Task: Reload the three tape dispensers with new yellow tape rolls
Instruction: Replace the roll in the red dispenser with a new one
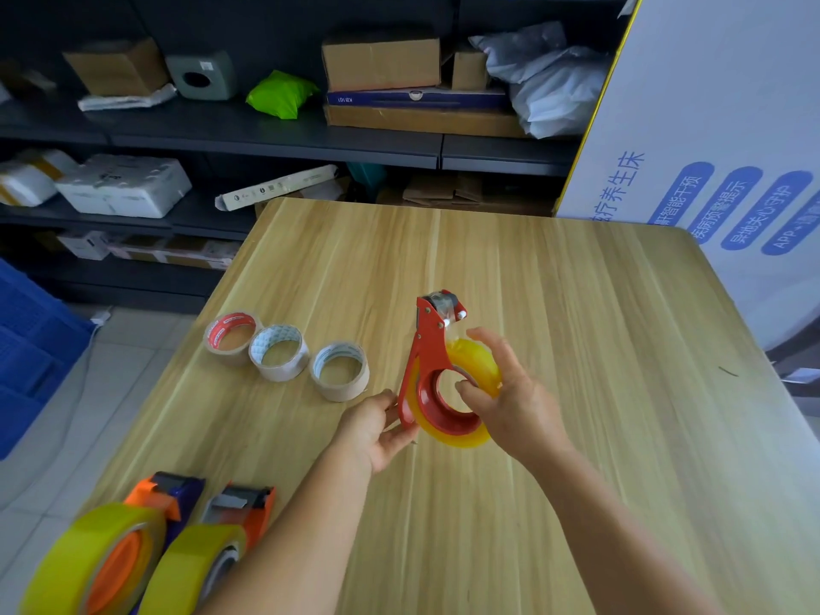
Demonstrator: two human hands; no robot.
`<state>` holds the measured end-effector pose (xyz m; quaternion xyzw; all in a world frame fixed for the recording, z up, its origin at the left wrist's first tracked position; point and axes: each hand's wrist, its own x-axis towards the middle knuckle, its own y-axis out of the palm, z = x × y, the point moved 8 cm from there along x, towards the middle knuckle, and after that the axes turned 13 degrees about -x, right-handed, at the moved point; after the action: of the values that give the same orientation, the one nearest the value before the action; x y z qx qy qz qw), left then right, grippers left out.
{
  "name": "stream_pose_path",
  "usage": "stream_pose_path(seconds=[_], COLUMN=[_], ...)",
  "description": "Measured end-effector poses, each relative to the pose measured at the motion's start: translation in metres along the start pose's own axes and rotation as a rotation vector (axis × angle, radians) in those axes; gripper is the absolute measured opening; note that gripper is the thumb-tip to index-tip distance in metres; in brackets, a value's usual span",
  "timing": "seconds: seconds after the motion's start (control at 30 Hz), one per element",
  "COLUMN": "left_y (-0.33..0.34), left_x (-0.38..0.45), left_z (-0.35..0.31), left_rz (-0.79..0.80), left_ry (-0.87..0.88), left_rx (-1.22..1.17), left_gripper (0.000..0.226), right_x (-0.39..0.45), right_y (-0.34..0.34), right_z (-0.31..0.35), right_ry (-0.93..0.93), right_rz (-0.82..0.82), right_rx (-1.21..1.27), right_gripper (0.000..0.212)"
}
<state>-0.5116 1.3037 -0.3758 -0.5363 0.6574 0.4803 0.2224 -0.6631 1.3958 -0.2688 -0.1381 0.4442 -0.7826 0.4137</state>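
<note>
A red tape dispenser [426,348] is held upright above the wooden table [577,326], with a yellow tape roll [472,361] seated on its hub. My left hand [377,428] grips the dispenser's lower edge. My right hand [510,392] holds the yellow roll, thumb in the hub opening and fingers over the top. At the near left corner lie two more dispensers, an orange and purple one [168,490] and an orange one [248,503], each carrying a yellow roll [88,557] [191,565].
Three used-up cardboard tape cores [230,337] [278,352] [341,370] lie in a row on the left of the table. Dark shelves with boxes and parcels [381,64] stand behind. A blue crate [31,348] sits left, a white printed panel [710,148] right.
</note>
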Motion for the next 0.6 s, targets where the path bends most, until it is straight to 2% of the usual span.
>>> stream_pose_path(seconds=[0.13,0.3,0.5,0.6], left_y=[0.007,0.018,0.020,0.023], left_x=[-0.001,-0.008,-0.014,-0.014], left_z=[-0.005,-0.010,-0.012,-0.013], left_rz=[-0.025,-0.027,-0.055,-0.065], left_ry=[0.055,0.101,0.099,0.084], left_rx=[-0.027,-0.036,-0.013,0.025], left_gripper=[0.021,0.018,0.009,0.019], right_x=[0.000,0.000,0.000,0.001], right_y=[-0.002,-0.010,-0.021,-0.023], right_z=[0.000,0.000,-0.001,0.001], right_ry=[-0.012,-0.014,-0.006,0.006], right_rz=[-0.028,-0.099,-0.207,-0.240], right_rx=[0.057,0.174,0.155,0.142], right_gripper=[0.037,0.034,0.029,0.029])
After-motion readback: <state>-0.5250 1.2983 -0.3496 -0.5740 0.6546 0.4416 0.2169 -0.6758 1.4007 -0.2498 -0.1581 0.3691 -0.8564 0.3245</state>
